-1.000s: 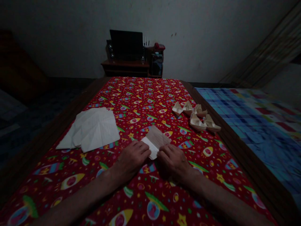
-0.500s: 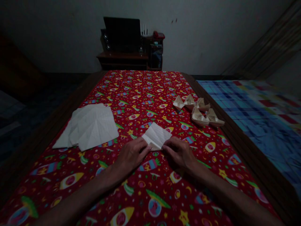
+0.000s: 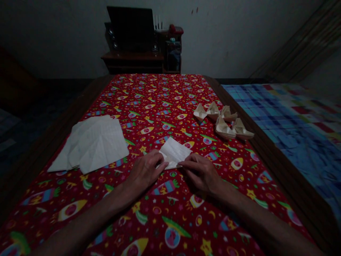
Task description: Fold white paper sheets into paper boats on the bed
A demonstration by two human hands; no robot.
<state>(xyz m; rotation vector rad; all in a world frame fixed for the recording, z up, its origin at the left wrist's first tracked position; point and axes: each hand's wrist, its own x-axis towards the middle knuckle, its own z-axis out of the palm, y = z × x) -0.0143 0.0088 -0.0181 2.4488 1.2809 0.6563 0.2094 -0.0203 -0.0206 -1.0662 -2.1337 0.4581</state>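
Observation:
A small folded sheet of pale paper (image 3: 175,151) lies on the red patterned cloth, its creased near edge between my two hands. My left hand (image 3: 147,166) grips the paper's left corner, thumb pressed along the folded near edge. On the right side, my right hand (image 3: 201,170) pinches the other end of that edge between thumb and fingers. Off to the left lies a fanned stack of creased white paper sheets (image 3: 103,145). Several folded paper boats (image 3: 225,128) stand grouped at the right, beyond my right hand.
The red cloth (image 3: 162,220) covers a long table with dark wooden edges (image 3: 255,156). At its far end stands a desk (image 3: 133,57) with a black monitor (image 3: 130,26), and a red telephone (image 3: 176,29) beside it. A blue plaid sheet (image 3: 266,117) spreads at the right.
The paper's near part has been folded up and over, leaving a straight near edge. My right hand has shifted its hold along that edge. The camera view has tilted down slightly.

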